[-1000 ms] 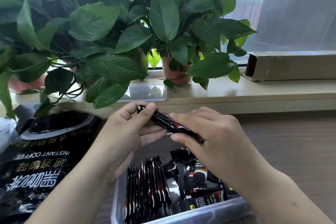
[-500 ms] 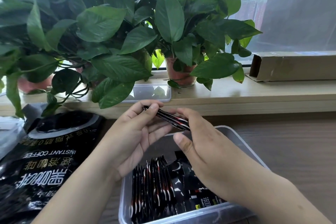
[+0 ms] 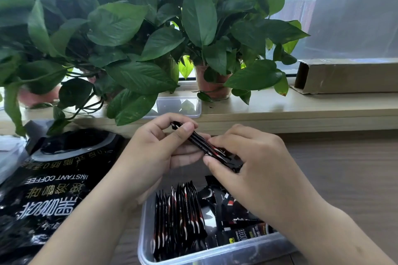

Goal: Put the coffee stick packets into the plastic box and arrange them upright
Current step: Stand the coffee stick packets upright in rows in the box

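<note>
Above the clear plastic box point(image 3: 217, 257) both hands hold a small stack of black coffee stick packets point(image 3: 204, 146) edge-on. My left hand point(image 3: 155, 153) pinches the stack's far end between thumb and fingers. My right hand point(image 3: 252, 163) grips its near end, covering part of it. Inside the box, a row of upright packets point(image 3: 178, 219) stands at the left side. Loose packets point(image 3: 234, 217) lie flat in a heap at the right side, partly hidden under my right forearm.
A large black instant coffee bag point(image 3: 49, 187) lies to the left on the wooden table point(image 3: 344, 178). Potted plants point(image 3: 211, 84) line the windowsill behind, with a clear lid point(image 3: 178, 106) under the leaves and a cardboard box point(image 3: 346, 75) at the right.
Both hands stay on the packet stack above the box. My right hand has slid along the stack and regripped its near end; the stack has shifted slightly.
</note>
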`<action>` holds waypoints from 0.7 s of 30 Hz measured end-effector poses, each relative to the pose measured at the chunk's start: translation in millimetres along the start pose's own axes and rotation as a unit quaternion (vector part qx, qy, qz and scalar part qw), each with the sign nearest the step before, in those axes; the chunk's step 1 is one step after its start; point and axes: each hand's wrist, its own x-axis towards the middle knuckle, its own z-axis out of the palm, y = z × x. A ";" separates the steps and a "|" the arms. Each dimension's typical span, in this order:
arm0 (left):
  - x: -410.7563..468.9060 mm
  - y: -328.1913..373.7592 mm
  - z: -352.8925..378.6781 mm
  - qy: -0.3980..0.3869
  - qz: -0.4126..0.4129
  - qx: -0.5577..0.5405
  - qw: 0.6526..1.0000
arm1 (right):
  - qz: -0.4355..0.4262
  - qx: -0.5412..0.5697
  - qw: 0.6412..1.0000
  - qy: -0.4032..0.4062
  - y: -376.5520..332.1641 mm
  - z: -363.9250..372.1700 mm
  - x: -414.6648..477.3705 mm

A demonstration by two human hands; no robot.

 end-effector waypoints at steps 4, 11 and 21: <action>-2.8 1.5 2.3 -0.018 0.003 0.047 0.999 | 0.050 0.022 0.998 0.004 -4.9 -4.6 2.4; 0.3 -4.6 -34.1 -0.051 0.275 0.436 0.855 | 0.256 0.066 0.964 -0.041 -7.6 -28.3 5.0; -6.7 -12.3 -45.0 -0.355 0.170 0.589 0.706 | 0.355 0.060 0.921 -0.147 -10.5 -38.0 10.5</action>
